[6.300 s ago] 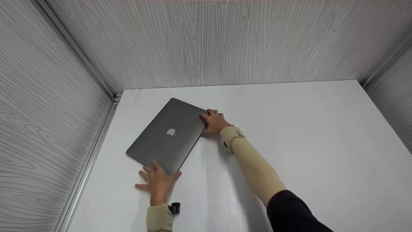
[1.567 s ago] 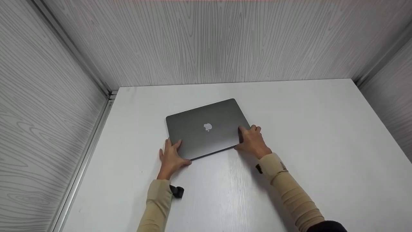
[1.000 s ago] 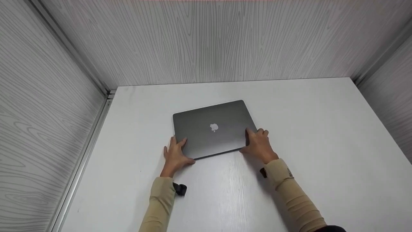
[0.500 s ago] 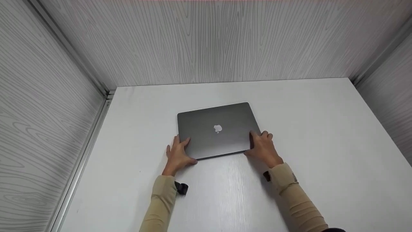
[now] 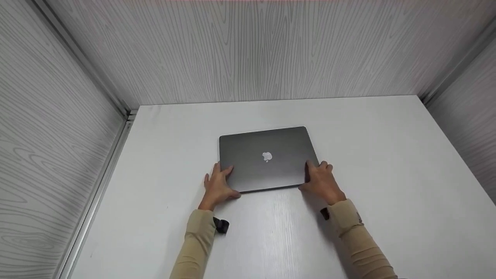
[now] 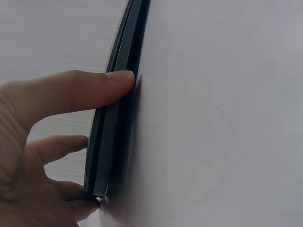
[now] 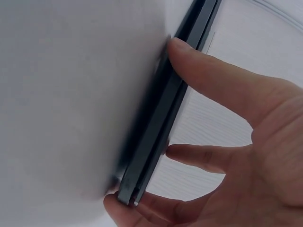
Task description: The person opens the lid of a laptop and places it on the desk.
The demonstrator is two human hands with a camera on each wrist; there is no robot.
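A closed dark grey laptop with a pale apple logo lies on the white table, its far edge slightly tilted up to the right. My left hand grips its near left corner, thumb on the front edge and index finger on the lid. At the near right corner, my right hand holds it the same way. In the left wrist view, the left thumb presses across the laptop's edge. The right wrist view has the right thumb on the front edge and other fingertips around the corner.
The white table meets a wood-grained back panel. A similar panel stands on the left, with a metal strip along its foot. Another panel rises at the right.
Both hands have turned the laptop clockwise from a steep slant to nearly level with the back edge. It has also shifted right and, lately, slightly nearer. Both hands keep their corners.
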